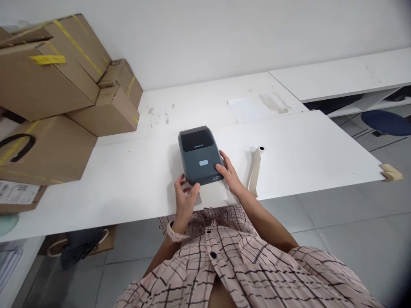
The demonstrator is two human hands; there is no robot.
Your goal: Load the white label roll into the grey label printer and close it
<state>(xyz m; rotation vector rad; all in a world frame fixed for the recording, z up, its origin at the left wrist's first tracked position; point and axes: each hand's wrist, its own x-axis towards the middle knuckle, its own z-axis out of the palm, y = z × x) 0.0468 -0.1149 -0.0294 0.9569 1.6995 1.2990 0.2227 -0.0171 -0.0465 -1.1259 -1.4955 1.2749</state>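
Observation:
A dark grey label printer [201, 156] with a black window and a light blue button sits on the white table, a strip of white paper [213, 193] lying at its near edge. My left hand [185, 199] holds its near left corner, thumb against the front edge and fingers curled at the side. On the right side, my right hand [229, 173] grips it with the thumb on top and the other fingers along the side. A small paper roll [256, 169] with a dark core lies to the right, its tail unrolled toward the table's near edge.
Cardboard boxes [77, 77] with yellow tape are stacked at the left of the white table [305, 149]. Brown tape [391, 172] covers its right corner. A blue stool [387, 122] stands beyond that corner. A dark bag [78, 246] is under the table's left part.

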